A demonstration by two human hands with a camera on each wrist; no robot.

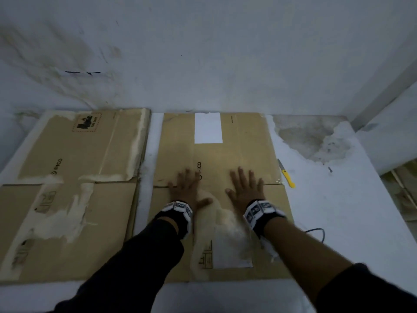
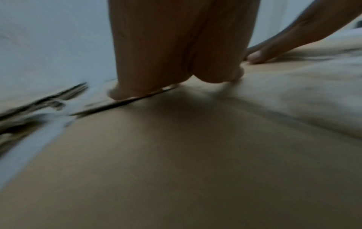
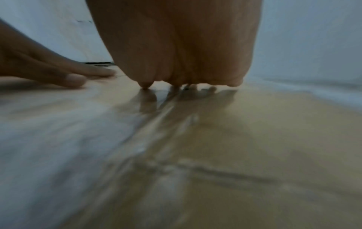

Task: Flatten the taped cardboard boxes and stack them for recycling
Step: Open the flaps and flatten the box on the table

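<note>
Under both flat hands' fingers lies the flattened box.

Head view looks down from above the flattened box; both wrist views skim low along it, close, toward the wall

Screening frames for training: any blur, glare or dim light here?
Head: dim, bluish, soft; left hand smeared, right hand sharper, wall lines bowed. Left wrist: heavy motion blur on box. Right wrist: blurred, with the fingers mirrored in a glossy strip on the box.
</note>
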